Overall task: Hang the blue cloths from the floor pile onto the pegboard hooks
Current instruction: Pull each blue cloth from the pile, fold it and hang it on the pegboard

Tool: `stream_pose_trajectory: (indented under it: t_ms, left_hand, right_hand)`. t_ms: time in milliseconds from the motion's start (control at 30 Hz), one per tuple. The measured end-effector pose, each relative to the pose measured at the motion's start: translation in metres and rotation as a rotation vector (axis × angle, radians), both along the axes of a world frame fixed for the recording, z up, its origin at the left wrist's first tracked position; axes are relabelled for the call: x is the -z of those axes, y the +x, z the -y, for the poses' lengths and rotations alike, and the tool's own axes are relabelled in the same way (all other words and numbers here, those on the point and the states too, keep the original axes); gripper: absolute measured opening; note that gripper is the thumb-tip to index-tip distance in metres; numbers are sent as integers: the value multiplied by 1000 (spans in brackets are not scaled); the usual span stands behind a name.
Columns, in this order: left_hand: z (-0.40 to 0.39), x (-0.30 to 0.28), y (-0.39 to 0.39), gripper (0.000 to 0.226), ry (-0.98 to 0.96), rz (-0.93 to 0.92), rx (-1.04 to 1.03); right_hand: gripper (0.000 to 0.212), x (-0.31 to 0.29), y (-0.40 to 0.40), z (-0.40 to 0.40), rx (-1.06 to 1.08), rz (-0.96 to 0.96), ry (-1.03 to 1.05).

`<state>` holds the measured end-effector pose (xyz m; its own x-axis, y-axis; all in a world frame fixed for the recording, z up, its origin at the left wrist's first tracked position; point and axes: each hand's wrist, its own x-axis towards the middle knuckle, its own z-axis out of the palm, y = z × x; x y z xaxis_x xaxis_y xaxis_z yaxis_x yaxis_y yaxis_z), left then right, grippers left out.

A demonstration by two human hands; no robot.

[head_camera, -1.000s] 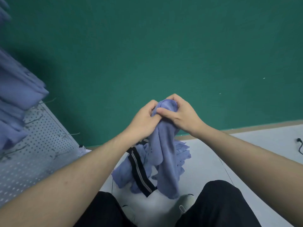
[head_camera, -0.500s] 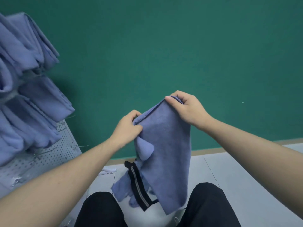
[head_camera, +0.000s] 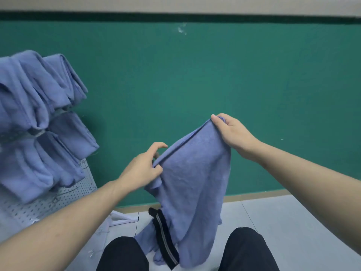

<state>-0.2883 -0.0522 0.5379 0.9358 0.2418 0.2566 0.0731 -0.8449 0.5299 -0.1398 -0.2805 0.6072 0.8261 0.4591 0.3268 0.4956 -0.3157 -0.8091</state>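
Note:
A blue cloth (head_camera: 195, 188) hangs stretched between my two hands in front of the green wall. My right hand (head_camera: 232, 133) pinches its upper right corner, the higher end. My left hand (head_camera: 142, 169) pinches the hemmed top edge lower down at the left. The cloth's lower part drapes down between my knees. Under it, on the floor, more blue cloth (head_camera: 146, 239) lies bunched beside a black strip with a zipper (head_camera: 164, 235). At the left stands the white pegboard (head_camera: 48, 204), with several blue cloths (head_camera: 39, 122) hanging on it in two rows.
My knees in dark trousers (head_camera: 250, 251) fill the bottom of the view. Grey floor tiles (head_camera: 283, 218) stretch to the right. Thin wire hooks (head_camera: 56, 200) stick out of the pegboard's lower part. A white scrap (head_camera: 125, 220) lies on the floor by the pegboard's foot.
My hands have drawn apart and risen, spreading the bunched cloth open along its top edge. The view has tilted up, bringing the hung cloths and the wall's top into sight.

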Motion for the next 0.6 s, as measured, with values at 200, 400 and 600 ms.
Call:
stream_pose_trajectory:
  t_ms: [200, 400, 600]
  left_hand:
    - [-11, 3, -8, 57, -305, 277, 138]
    - [-6, 0, -9, 63, -494, 174, 14]
    - [-2, 4, -10, 20, -448, 176, 112]
  right_hand:
    - [22, -5, 1, 10, -9, -62, 21]
    - [18, 4, 4, 24, -54, -55, 63]
    - [25, 13, 14, 34, 13, -112, 168]
